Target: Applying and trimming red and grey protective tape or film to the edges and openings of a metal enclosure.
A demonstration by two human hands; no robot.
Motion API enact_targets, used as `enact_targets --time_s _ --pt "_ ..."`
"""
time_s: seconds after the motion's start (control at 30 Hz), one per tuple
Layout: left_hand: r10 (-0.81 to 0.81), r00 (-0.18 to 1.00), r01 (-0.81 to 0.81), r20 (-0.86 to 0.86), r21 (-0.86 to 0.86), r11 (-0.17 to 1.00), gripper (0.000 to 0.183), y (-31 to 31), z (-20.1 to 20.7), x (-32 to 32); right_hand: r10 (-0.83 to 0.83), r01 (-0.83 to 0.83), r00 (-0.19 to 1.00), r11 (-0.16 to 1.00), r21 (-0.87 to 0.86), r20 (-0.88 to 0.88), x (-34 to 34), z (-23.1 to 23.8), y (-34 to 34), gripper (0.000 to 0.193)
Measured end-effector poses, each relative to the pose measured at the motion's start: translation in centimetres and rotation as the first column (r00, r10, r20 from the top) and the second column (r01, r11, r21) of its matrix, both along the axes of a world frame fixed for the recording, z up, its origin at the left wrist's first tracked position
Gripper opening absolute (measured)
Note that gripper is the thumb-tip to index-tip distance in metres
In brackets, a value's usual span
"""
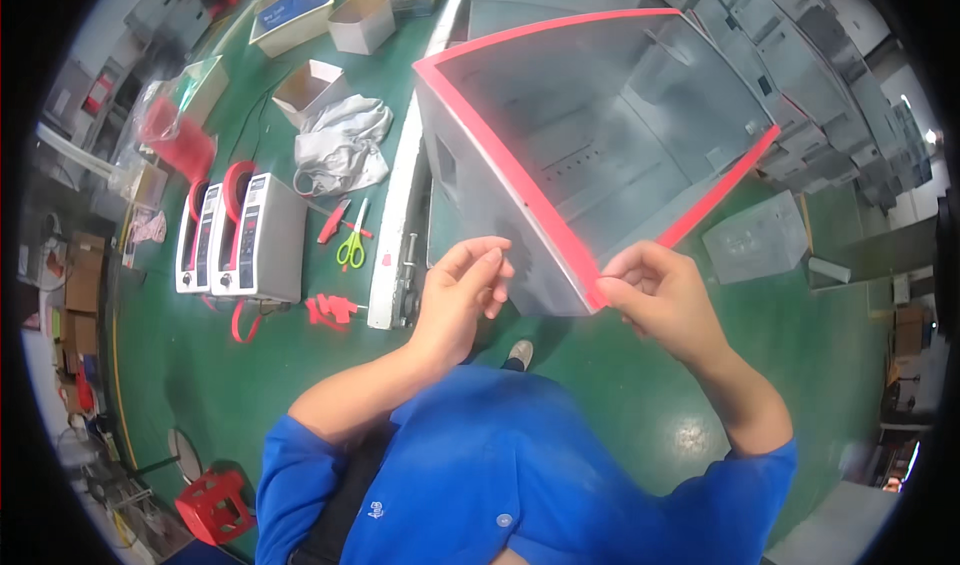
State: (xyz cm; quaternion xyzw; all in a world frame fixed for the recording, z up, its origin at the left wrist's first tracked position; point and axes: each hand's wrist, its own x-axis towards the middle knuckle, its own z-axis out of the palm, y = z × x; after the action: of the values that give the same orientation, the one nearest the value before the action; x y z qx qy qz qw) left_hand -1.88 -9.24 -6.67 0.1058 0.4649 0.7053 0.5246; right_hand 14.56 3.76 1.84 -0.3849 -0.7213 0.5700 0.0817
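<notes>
A large grey metal box stands tilted in front of me, its open side facing up. Red tape runs along the rim edges. At the near corner, my right hand is closed, thumb and fingers pinching the red tape against the rim. My left hand hovers beside the box's left outer wall, fingers curled and thumb pressed to the forefinger. Whether anything small sits in that pinch is hidden.
On the green bench to the left are two white tape dispensers, green-handled scissors, red tape pieces, a grey cloth and bins. More grey boxes are stacked at far right. A red stool stands at lower left.
</notes>
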Motion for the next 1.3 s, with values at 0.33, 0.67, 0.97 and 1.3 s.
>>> enact_targets --time_s 0.33,0.67,0.97,1.3 --pt "-0.036 0.999 0.036 0.01 -0.046 0.998 0.021 -0.2 -0.4 0.2 0.059 -0.059 0.995 0.998 -0.006 0.078 -0.4 0.3 0.5 0.014" --pt "-0.062 0.998 0.064 0.034 -0.056 0.996 0.02 -0.3 -1.0 0.5 0.106 -0.11 0.989 0.993 0.033 0.103 -0.8 0.5 0.5 0.015" --pt "-0.066 0.997 0.068 0.027 -0.068 0.995 0.019 -0.3 -1.2 0.7 0.112 -0.121 0.981 0.991 0.05 0.157 -0.9 0.8 0.4 0.014" --pt "-0.067 0.998 0.068 0.022 -0.077 0.995 0.02 -0.5 -1.7 0.8 0.129 -0.134 0.987 0.99 0.047 0.098 -0.8 0.1 0.6 0.012"
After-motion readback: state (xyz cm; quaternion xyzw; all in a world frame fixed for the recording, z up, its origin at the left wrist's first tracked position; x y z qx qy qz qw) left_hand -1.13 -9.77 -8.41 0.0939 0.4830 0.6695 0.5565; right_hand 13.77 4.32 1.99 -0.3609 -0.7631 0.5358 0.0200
